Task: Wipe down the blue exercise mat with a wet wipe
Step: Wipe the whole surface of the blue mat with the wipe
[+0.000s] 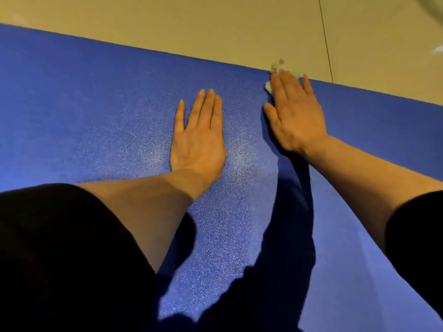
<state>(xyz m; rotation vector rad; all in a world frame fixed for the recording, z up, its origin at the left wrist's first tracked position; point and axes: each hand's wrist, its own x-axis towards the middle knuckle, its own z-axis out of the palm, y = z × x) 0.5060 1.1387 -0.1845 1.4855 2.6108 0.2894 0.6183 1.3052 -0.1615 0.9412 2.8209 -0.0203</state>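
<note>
1. Where the floor (239,25) shows along the top of the head view, it is pale beige, with a thin dark seam running down it on the right
2. Spread across most of the view, the blue exercise mat (96,104) lies flat on that floor, its far edge slanting down from upper left to right; its grained surface glints around the hands, and dark shadows of the arms fall across its near part
3. Black sleeves (60,248) cover the upper forearms, leaving both wrists bare
4. Near the middle of the mat, the left hand (199,135) lies palm down, fingers straight and flat on the surface, holding nothing
5. At the mat's far edge, the right hand (294,111) presses down with fingers stretched out straight over the wipe
6. Crumpled and white, the wet wipe (279,67) sits under the right fingertips at the very edge of the mat, poking out ahead of them and beside the index finger
</note>
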